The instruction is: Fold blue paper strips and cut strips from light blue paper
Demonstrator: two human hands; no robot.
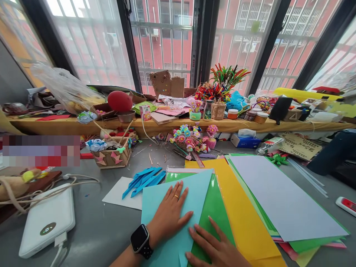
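My left hand (170,214) lies flat, fingers stretched out, pressing on a light blue paper sheet (194,189) on the grey table (91,230). It wears a ring, and a black smartwatch (141,241) sits on the wrist. My right hand (215,246) rests with fingers spread at the blue sheet's lower right edge, over a green sheet (215,207). To the right lie a yellow sheet (236,207) and a pale lavender sheet (280,196).
Blue paper strips (144,180) lie on a white sheet behind the left hand. A white power bank (47,220) with a cable sits at the left. A cardboard basket (112,154), paper flowers (190,139) and a cluttered wooden shelf (167,126) stand behind. A tissue box (244,140) is at right.
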